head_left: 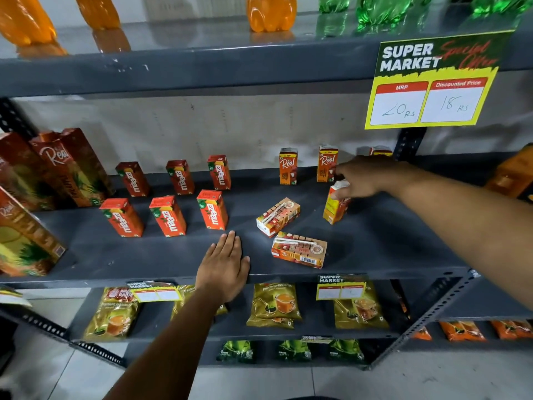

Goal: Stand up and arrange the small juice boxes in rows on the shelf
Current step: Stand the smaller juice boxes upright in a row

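Observation:
On the dark grey shelf (375,243), several red Maaza juice boxes (170,215) stand upright in two rows at the left. Two orange Real juice boxes (287,166) stand at the back right, and a third (380,151) shows partly behind my right hand. My right hand (364,176) grips the top of a tilted Real juice box (334,204). Two more Real boxes lie flat: one (278,216) mid-shelf, another (300,249) closer to the front edge. My left hand (223,265) rests flat, fingers together, on the shelf's front edge, holding nothing.
Tall Real cartons (72,166) stand at the shelf's left end. A yellow price sign (432,82) hangs from the upper shelf, which carries orange and green bottles (271,13). Tea packets (274,304) lie on the shelf below. An angled metal post (427,319) stands at the right.

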